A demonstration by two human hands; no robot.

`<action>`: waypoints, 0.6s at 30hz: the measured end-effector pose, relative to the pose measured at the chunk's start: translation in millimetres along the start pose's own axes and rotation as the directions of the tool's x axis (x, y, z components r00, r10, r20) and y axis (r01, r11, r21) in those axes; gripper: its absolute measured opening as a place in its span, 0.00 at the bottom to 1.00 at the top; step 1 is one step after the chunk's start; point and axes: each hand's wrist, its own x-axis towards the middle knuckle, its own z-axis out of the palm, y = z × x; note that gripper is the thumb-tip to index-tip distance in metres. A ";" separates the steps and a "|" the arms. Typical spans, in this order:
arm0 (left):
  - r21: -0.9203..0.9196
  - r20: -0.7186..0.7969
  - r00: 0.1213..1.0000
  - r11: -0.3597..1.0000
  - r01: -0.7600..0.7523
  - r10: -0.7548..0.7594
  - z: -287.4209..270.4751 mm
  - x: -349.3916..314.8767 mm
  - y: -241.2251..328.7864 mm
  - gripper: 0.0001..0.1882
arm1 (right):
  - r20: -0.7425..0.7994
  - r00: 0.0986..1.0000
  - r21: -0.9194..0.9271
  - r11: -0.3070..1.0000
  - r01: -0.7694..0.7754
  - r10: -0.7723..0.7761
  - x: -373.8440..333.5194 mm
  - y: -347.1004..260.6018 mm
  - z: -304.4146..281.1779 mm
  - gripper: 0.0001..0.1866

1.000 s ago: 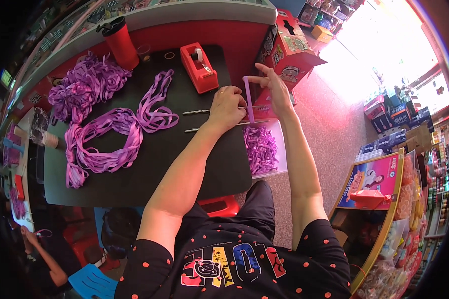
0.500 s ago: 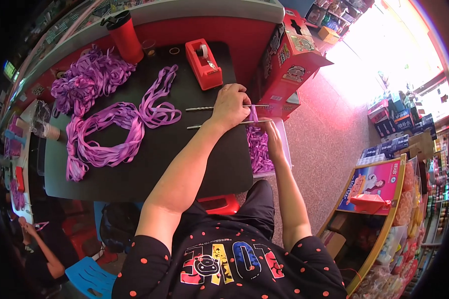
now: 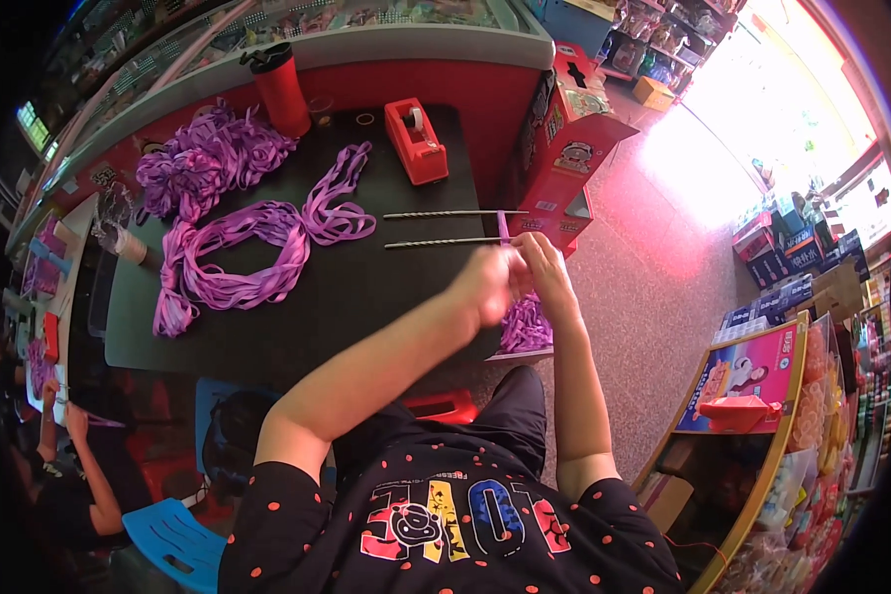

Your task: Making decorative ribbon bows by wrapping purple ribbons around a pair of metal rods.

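Two thin spiral-fluted metal rods, the far rod (image 3: 441,215) and the near rod (image 3: 436,244), lie parallel across the table's right edge. A short strip of purple ribbon (image 3: 503,224) spans them near their right ends. Just below that strip, my right hand (image 3: 549,273) has its fingers bent together beside the near rod; what they hold is hidden. My left hand (image 3: 488,287) is close against it, its fingers smeared by motion. Beneath my hands, folded purple ribbon (image 3: 527,325) fills a pale plastic bin (image 3: 521,355) beside the table.
On the black table (image 3: 366,307) lie a looped purple ribbon bundle (image 3: 292,262) and a ribbon heap (image 3: 213,158). A red tape dispenser (image 3: 416,144) and red tumbler (image 3: 282,94) stand behind. A red carton (image 3: 574,148) is at the far right. Another person's arm (image 3: 94,475) shows at left.
My left hand has left the rods and moved nearer to me, beside my right hand. My right hand stays near the rods' right ends, its fingers now more bent.
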 end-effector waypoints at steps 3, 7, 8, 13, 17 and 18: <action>-0.108 -0.052 0.972 0.969 0.221 -0.228 15.5 -23.0 -29.0 0.18 | 0.129 0.895 0.222 0.867 -0.446 0.428 16.1 10.0 -5.4 0.18; -0.338 -0.242 0.951 0.935 0.103 -0.192 36.3 -10.0 -31.2 0.39 | 0.148 0.848 0.265 0.805 -0.530 0.509 26.7 10.9 -4.8 0.20; -0.339 -0.238 0.953 0.936 0.098 -0.186 30.0 -3.3 -31.8 0.39 | 0.149 0.851 0.263 0.810 -0.525 0.503 27.9 6.1 -4.6 0.20; -0.369 -0.127 0.981 0.911 -0.183 0.146 17.2 13.3 -25.3 0.36 | 0.181 0.821 0.346 0.746 -0.568 0.541 25.0 10.1 -7.0 0.21; -0.450 -0.040 0.982 0.874 -0.182 0.184 6.2 15.3 -25.0 0.32 | 0.179 0.828 0.402 0.728 -0.555 0.532 23.1 8.8 -8.0 0.20; -0.463 -0.018 0.985 0.872 -0.158 0.169 4.8 15.0 -25.4 0.32 | 0.180 0.825 0.400 0.726 -0.559 0.536 21.9 6.8 -10.2 0.20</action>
